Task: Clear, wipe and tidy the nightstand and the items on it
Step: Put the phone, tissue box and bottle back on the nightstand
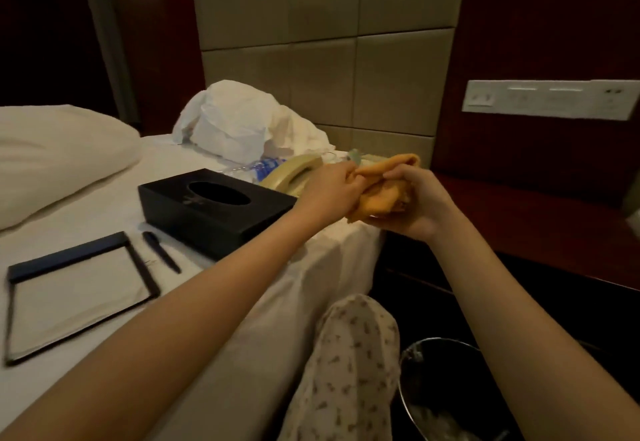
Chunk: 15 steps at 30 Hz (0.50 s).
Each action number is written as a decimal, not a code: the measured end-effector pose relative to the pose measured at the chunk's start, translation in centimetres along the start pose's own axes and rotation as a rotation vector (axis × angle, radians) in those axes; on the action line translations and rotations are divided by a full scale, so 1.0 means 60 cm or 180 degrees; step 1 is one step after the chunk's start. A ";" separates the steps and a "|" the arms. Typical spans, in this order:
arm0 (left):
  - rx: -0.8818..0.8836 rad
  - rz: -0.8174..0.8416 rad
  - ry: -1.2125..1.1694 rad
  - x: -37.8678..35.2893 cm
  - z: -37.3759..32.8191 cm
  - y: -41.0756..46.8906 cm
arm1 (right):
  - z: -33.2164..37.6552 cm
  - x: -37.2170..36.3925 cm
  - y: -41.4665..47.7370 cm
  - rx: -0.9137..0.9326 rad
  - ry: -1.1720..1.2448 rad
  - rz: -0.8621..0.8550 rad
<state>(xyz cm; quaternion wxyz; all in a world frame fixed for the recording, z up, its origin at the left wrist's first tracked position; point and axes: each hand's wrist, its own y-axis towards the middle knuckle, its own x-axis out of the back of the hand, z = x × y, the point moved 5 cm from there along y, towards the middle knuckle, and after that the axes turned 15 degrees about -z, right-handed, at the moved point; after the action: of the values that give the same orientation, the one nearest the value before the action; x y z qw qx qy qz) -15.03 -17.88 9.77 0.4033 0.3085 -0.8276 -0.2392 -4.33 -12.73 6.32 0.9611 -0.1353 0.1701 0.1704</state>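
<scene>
left hand [332, 191]: fingers curled, pinching the left end of the yellow cloth [388, 163].
right hand [419, 201]: close up against the left hand, gripping the yellow cloth from below.
yellow cloth: bunched up, held in the air by 2 hands, over the far right corner of the bed [104, 212].
nightstand [540, 218]: dark wood, right of the bed, just past the right hand.
phone [294, 172]: on the bed, just left of the left hand.
water bottle [265, 166]: lying left of the phone, partly hidden.
tissue box [214, 212]: black, on the bed, nearer than the phone.
pen [161, 251]: on the sheet, between the tissue box and the notepad [76, 295].
white bag [239, 118]: crumpled, at the far end of the bed.
bin [443, 388]: on the floor, near right.
</scene>
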 end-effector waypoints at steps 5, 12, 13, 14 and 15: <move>0.0627 0.0189 -0.0561 -0.097 -0.021 0.031 | 0.008 0.125 0.011 -0.0012 -0.0791 -0.0975; 0.1678 0.0614 -0.1170 -0.215 -0.040 0.039 | 0.038 0.271 0.010 0.0143 -0.1508 -0.1604; 0.1778 0.0652 -0.1233 -0.230 -0.039 0.038 | 0.042 0.288 0.009 0.0189 -0.1561 -0.1713; 0.1819 0.0699 -0.1276 -0.243 -0.038 0.037 | 0.044 0.302 0.007 0.0218 -0.1636 -0.1798; 0.1847 0.0759 -0.1303 -0.257 -0.037 0.038 | 0.045 0.314 0.004 0.0228 -0.1701 -0.1859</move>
<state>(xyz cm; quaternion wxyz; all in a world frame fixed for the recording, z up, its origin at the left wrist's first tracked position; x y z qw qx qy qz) -6.50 -5.79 4.46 0.1504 0.2573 -0.9545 -0.0028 13.03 -6.36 1.71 0.9836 -0.0952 -0.1258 -0.0870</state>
